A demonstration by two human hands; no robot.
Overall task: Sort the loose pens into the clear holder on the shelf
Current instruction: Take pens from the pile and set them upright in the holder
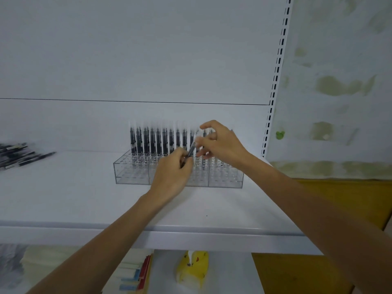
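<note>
Head view: left hand (171, 174) grips slim dark pen (192, 148); right hand (220, 143) pinches its top. Likely aiming it at clear acrylic holder (131, 177).

1. The holder (131, 177) sits mid-frame on the shelf (84, 198), close to the back wall.
2. A row of standing pens (152, 143) fills its rear holes.
3. The loose pens (19, 154) lie heaped on the shelf at the frame's far left edge, well apart from the holder.
4. The left hand (171, 177) and the right hand (220, 145) meet over the holder's middle, pinching one tilted pen (192, 148) between them.
5. Under the shelf, at bottom centre, lies a soft pack (192, 270), with stacked packets (131, 272) to its left.
</note>
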